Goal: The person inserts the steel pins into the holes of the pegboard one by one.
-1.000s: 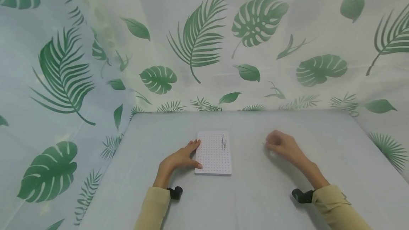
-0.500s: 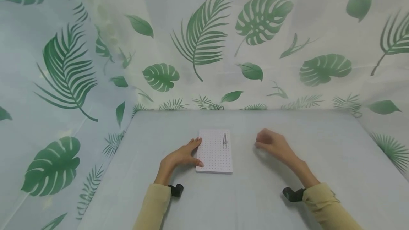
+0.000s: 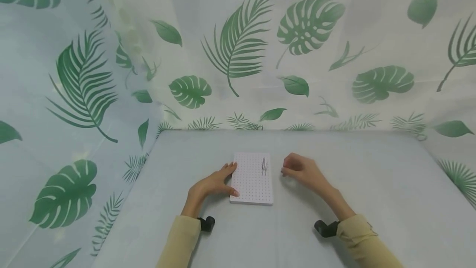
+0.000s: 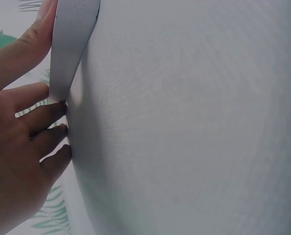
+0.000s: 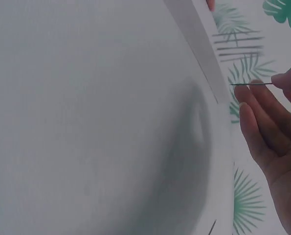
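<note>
A white board (image 3: 251, 191) with rows of small holes lies flat on the table. Several thin dark needles (image 3: 264, 166) stand upright near its far right corner. My left hand (image 3: 213, 183) rests along the board's left edge, the thumb (image 4: 25, 51) pressing near the front corner and the other fingers spread beside the edge. To the right of the board, my right hand (image 3: 303, 172) pinches a thin needle (image 5: 250, 84) between thumb and forefinger. In the right wrist view its free end reaches toward the board's side; the other fingers are loosely bent.
A pale cloth covers the table (image 3: 238, 239). Leaf-printed curtains (image 3: 238, 53) hang behind it and at both sides. A thin dark sliver (image 5: 212, 227) shows at the bottom of the right wrist view. Black wrist cameras (image 3: 327, 229) sit on both wrists.
My right hand has moved left, closer to the board, with the needle still pinched. My left hand keeps its place on the board, while the whole view has shifted slightly.
</note>
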A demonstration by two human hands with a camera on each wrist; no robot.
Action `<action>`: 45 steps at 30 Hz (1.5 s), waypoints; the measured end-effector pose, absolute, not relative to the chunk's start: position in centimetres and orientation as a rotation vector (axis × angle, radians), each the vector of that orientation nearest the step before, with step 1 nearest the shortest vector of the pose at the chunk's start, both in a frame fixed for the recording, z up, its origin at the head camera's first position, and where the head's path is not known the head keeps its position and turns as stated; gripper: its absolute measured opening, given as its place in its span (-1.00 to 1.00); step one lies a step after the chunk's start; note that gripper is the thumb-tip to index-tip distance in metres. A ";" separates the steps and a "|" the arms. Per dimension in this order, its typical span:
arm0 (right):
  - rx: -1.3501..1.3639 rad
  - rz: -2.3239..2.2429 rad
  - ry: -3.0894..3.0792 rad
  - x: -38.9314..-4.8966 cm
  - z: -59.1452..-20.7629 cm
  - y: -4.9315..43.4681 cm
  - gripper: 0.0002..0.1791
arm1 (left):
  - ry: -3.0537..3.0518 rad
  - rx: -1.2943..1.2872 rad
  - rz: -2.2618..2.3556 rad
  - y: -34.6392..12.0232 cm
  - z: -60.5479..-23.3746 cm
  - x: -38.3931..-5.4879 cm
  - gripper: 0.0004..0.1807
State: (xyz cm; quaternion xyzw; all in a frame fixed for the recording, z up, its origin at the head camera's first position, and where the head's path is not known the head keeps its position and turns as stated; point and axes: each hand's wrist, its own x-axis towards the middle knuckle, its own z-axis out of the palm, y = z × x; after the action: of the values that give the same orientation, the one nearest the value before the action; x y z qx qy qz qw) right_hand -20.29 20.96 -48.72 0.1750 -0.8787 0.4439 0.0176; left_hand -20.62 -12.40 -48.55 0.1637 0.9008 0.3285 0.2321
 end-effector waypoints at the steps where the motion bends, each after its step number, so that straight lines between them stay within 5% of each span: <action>1: 0.548 1.402 -2.719 -20.3 -48.7 20.7 -0.89 | 2.478 0.455 0.897 -12.4 -48.5 -20.7 0.14; 45: 0.530 1.347 -2.721 -20.1 -49.8 15.2 -0.91 | 2.472 0.454 0.878 -12.3 -48.6 -20.6 0.13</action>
State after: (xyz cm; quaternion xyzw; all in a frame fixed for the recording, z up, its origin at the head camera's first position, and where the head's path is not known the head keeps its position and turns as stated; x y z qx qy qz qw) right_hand -20.12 15.25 -49.76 0.1718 -0.8825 0.4368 0.0300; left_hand -20.63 -12.30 -48.58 0.1656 0.9020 0.3205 0.2373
